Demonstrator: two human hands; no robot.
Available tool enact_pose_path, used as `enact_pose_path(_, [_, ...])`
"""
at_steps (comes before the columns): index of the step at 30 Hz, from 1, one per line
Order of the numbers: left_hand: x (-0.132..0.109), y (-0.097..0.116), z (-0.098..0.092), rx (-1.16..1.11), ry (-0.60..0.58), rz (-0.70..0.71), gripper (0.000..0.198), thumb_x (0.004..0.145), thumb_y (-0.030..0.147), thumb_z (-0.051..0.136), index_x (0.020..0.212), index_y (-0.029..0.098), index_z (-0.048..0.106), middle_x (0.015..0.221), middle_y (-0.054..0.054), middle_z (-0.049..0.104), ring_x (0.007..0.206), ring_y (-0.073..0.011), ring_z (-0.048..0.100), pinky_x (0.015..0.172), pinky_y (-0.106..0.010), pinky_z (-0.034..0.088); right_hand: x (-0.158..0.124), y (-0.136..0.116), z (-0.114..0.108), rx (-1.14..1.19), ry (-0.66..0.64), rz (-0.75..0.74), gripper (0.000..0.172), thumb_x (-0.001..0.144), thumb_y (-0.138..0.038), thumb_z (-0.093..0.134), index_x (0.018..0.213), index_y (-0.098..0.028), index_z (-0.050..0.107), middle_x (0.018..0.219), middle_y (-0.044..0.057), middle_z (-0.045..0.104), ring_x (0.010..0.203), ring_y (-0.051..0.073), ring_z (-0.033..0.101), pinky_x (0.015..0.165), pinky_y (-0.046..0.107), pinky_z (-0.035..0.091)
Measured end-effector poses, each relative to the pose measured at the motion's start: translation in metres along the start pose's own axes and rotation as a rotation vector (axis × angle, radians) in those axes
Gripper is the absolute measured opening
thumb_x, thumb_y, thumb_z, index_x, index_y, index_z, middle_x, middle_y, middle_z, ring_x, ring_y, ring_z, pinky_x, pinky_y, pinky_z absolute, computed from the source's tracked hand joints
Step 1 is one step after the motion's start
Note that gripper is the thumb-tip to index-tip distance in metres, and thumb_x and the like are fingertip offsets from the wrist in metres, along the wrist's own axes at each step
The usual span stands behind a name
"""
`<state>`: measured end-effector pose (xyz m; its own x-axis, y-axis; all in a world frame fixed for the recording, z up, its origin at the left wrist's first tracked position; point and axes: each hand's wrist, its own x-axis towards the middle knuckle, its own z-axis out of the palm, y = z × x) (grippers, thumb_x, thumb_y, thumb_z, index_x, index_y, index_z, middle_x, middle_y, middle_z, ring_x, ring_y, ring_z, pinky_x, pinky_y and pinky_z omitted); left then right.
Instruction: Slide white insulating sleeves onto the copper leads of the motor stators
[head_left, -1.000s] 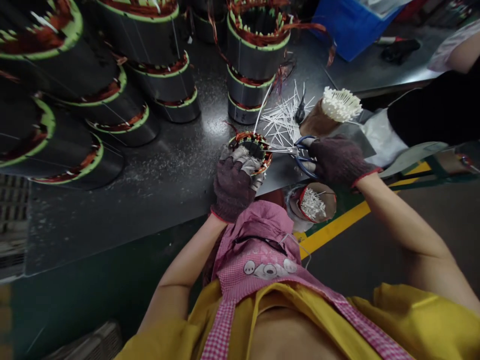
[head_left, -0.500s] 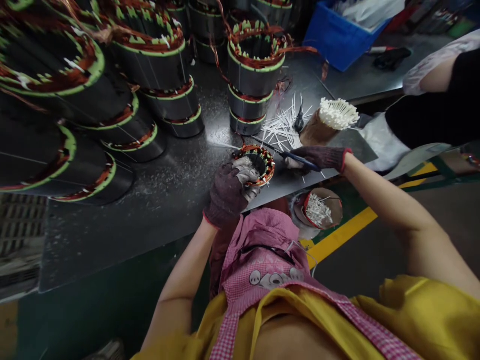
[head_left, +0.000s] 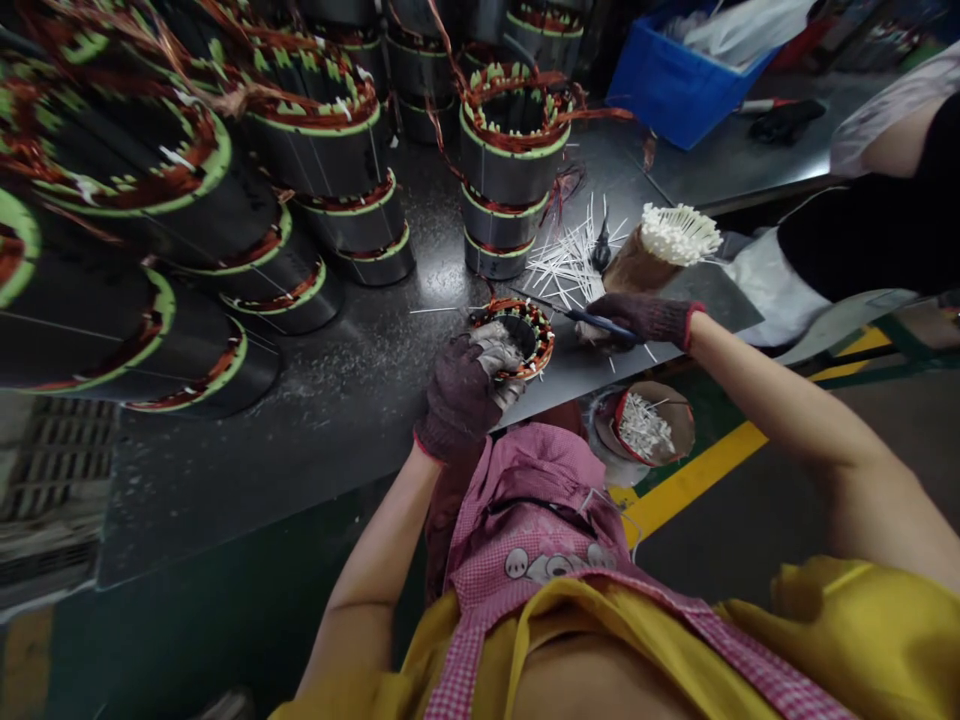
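My left hand (head_left: 469, 385), in a dark knit glove with grey worn fingers, grips the near left rim of a small wound stator (head_left: 534, 368). That stator stands on the metal table, copper windings and white ties round its top. A white cable tie (head_left: 439, 310) sticks out to the left from its far side. My gloved right hand (head_left: 626, 318) is closed round dark blue-handled scissors (head_left: 592, 320), whose thin blades point left toward the stator's far rim. Loose white cable ties (head_left: 566, 262) lie in a heap just beyond the blades.
Tall stacks of wound stators (head_left: 514, 150) fill the back and left. A brown holder (head_left: 634, 262) packed with upright ties stands right, before a blue bin (head_left: 686, 80). Below the table edge hangs a container of white offcuts (head_left: 645, 425). Another person's arm (head_left: 892, 140) is at right.
The view has shifted slightly, so everything sits a little lower and to the right. The tie sticking out from the stator now shows sharply. Both hands keep their holds.
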<state>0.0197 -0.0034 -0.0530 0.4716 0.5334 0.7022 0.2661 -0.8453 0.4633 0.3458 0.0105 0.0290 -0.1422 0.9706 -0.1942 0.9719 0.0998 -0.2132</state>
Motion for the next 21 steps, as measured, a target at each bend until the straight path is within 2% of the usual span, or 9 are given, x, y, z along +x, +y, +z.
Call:
enact_pose_path(3, [0.001,0.0,0.0,0.009,0.02,0.024,0.015,0.097,0.031,0.08,0.108,0.024,0.072,0.115,-0.01,0.083,0.129,-0.0308,0.077,0.115,-0.056,0.064,-0.004,0.0,-0.002,-0.136,-0.115,0.072,0.027,0.102,-0.019,0.073,0.119,-0.003,0.086,0.115,0.026,0.087,0.1,0.027,0.081,0.09,0.037,0.051])
enact_pose_path(5, [0.001,0.001,0.0,0.01,0.056,0.062,0.016,0.098,0.029,0.08,0.11,0.023,0.07,0.115,-0.009,0.083,0.129,-0.0305,0.078,0.113,-0.055,0.064,-0.006,-0.009,-0.003,-0.228,-0.037,0.09,0.039,0.105,-0.033,0.07,0.131,-0.007,0.082,0.129,0.028,0.083,0.113,0.035,0.079,0.095,0.042,0.052])
enact_pose_path(8, [0.002,0.002,0.0,0.014,0.093,0.103,0.018,0.096,0.025,0.08,0.11,0.022,0.068,0.112,-0.009,0.083,0.127,-0.031,0.078,0.11,-0.055,0.066,-0.005,-0.044,0.001,-0.223,0.139,-0.072,0.049,0.113,-0.042,0.052,0.146,-0.014,0.074,0.141,0.02,0.079,0.123,0.033,0.075,0.099,0.04,0.052])
enact_pose_path(10, [0.001,0.002,0.0,0.027,0.101,0.101,0.018,0.096,0.024,0.08,0.11,0.023,0.068,0.111,-0.009,0.082,0.126,-0.0312,0.079,0.11,-0.055,0.066,-0.004,-0.074,0.007,-0.194,0.18,-0.167,0.05,0.116,-0.042,0.045,0.145,-0.013,0.073,0.134,0.019,0.081,0.12,0.032,0.075,0.097,0.039,0.052])
enact_pose_path(12, [0.001,0.002,0.001,0.041,0.09,0.082,0.019,0.095,0.023,0.079,0.11,0.023,0.069,0.113,-0.009,0.083,0.127,-0.0309,0.079,0.111,-0.055,0.065,-0.004,-0.099,0.013,-0.247,0.189,-0.167,0.049,0.114,-0.041,0.046,0.138,-0.01,0.075,0.125,0.022,0.082,0.112,0.034,0.076,0.092,0.04,0.05])
enact_pose_path(14, [0.0,0.003,0.002,0.047,0.067,0.05,0.019,0.093,0.023,0.08,0.109,0.023,0.071,0.115,-0.009,0.084,0.129,-0.0305,0.078,0.114,-0.054,0.064,-0.006,-0.112,0.015,-0.328,0.188,-0.172,0.044,0.112,-0.034,0.048,0.132,-0.008,0.077,0.12,0.024,0.082,0.108,0.035,0.076,0.088,0.041,0.049])
enact_pose_path(16, [-0.001,0.005,0.004,0.055,0.045,0.016,0.018,0.092,0.023,0.081,0.107,0.023,0.072,0.116,-0.009,0.084,0.13,-0.0307,0.078,0.116,-0.054,0.062,-0.007,-0.111,0.014,-0.36,0.167,-0.223,0.039,0.108,-0.029,0.051,0.125,-0.009,0.08,0.117,0.024,0.082,0.106,0.036,0.076,0.087,0.042,0.049])
enact_pose_path(18, [-0.004,0.008,0.005,0.091,0.042,-0.015,0.018,0.092,0.025,0.082,0.108,0.023,0.074,0.116,-0.01,0.084,0.131,-0.0319,0.077,0.117,-0.055,0.061,-0.003,-0.102,0.011,-0.293,0.163,-0.268,0.04,0.11,-0.033,0.051,0.12,-0.011,0.082,0.114,0.021,0.084,0.105,0.034,0.076,0.088,0.042,0.051])
enact_pose_path(21, [-0.016,0.018,0.002,0.174,0.075,-0.041,0.022,0.093,0.027,0.083,0.112,0.023,0.073,0.119,-0.011,0.083,0.131,-0.0331,0.076,0.116,-0.057,0.06,0.019,-0.091,0.014,-0.06,0.289,-0.24,0.051,0.116,-0.041,0.042,0.131,-0.014,0.081,0.124,0.017,0.085,0.114,0.031,0.078,0.097,0.042,0.055])
